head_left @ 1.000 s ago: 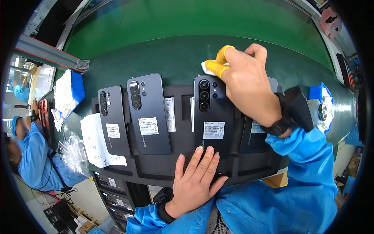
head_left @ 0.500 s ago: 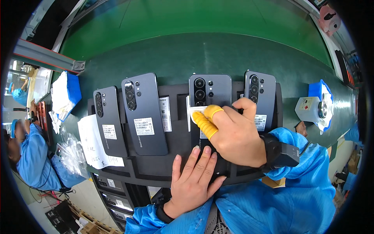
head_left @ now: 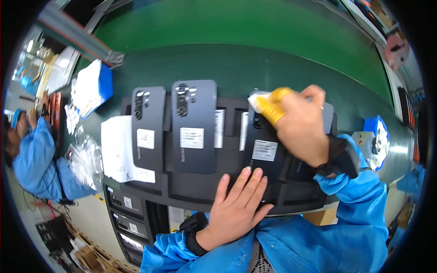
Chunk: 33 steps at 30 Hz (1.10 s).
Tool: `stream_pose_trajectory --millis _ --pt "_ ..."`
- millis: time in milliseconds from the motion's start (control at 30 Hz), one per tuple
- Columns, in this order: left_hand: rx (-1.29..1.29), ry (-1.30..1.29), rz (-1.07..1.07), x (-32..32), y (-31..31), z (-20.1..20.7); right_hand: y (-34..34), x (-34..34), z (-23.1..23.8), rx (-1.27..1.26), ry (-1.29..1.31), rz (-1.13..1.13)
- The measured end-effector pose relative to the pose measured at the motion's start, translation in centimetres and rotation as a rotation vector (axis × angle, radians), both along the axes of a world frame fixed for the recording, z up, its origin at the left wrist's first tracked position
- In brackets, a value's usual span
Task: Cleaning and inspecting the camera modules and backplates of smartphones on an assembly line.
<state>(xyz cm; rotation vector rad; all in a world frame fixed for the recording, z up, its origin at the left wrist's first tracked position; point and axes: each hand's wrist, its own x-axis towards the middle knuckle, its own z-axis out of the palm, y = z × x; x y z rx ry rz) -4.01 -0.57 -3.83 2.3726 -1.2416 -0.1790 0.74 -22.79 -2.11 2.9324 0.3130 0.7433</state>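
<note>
Several dark grey smartphones lie back up on a black foam tray (head_left: pixel 182 193). My right hand (head_left: pixel 302 127), with yellow finger cots on some fingers, pinches a white wipe (head_left: pixel 256 101). It presses the wipe on the camera end of the third smartphone (head_left: pixel 266 169), hiding most of its lenses. My left hand (head_left: pixel 239 209) lies flat with fingers spread, its fingertips at that phone's lower end. To the left, a first phone (head_left: pixel 154 113) and a second phone (head_left: pixel 202 116) show their lenses and white labels. A fourth phone (head_left: pixel 327 117) is mostly covered by my right hand.
A paper sheet (head_left: pixel 114 145) with handwriting sticks out under the tray's left side, near clear plastic bags (head_left: pixel 86 159). Blue bins stand at left (head_left: pixel 107 82) and right (head_left: pixel 375 125), the right one beside a pale bottle (head_left: pixel 362 139). Another person (head_left: pixel 34 159) sits far left.
My right hand has moved the wipe up the third phone from its middle to its camera end, uncovering the label. That phone now sits slightly tilted. The whole view has shifted.
</note>
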Motion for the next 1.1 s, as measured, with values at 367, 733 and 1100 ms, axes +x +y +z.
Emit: stream_pose_trajectory --millis 367,733,1100 --pt "-0.125 0.13 0.149 3.6 5.4 2.2 5.9 5.8 2.1 0.185 0.065 0.271" --pt "-0.02 0.012 0.268 4.9 6.2 -0.3 7.1 9.5 -0.1 0.114 -0.019 0.298" --pt "-0.037 0.017 0.272 5.0 6.0 -0.3 6.7 11.4 -0.3 0.014 -0.063 0.275"
